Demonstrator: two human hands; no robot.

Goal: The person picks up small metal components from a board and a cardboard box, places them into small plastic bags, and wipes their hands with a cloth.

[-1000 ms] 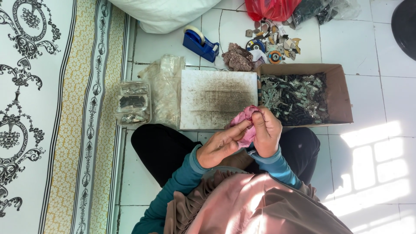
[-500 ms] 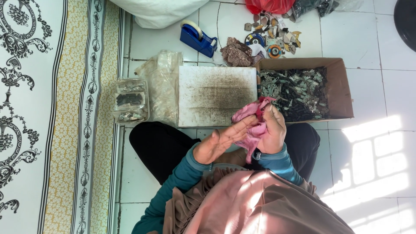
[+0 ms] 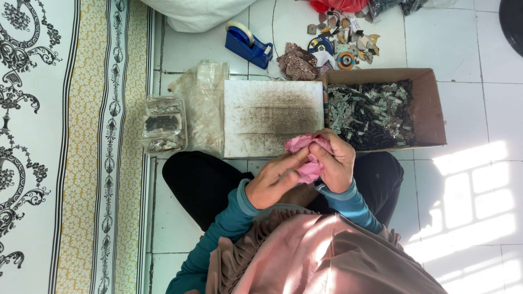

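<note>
Both hands on a pink cloth, above the lap.
Right hand (image 3: 335,166) fingers curled shut around the pink cloth (image 3: 306,158); left hand (image 3: 275,179) fingers nearly straight, pressing its left side; whatever it wraps, if anything, is hidden.

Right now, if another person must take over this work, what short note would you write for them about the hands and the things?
Left hand: fingers stretched, touching the pink cloth.
Right hand: closed around the same cloth, above the lap.
White board: on the floor just ahead, its surface dark with grime.
Cardboard box: to the right of the board, full of small metal pieces.
Blue tape dispenser and a clear plastic bag lie beyond and to the left.
Done and left: I cannot tell whether anything is being wiped; the box is still full.
</note>
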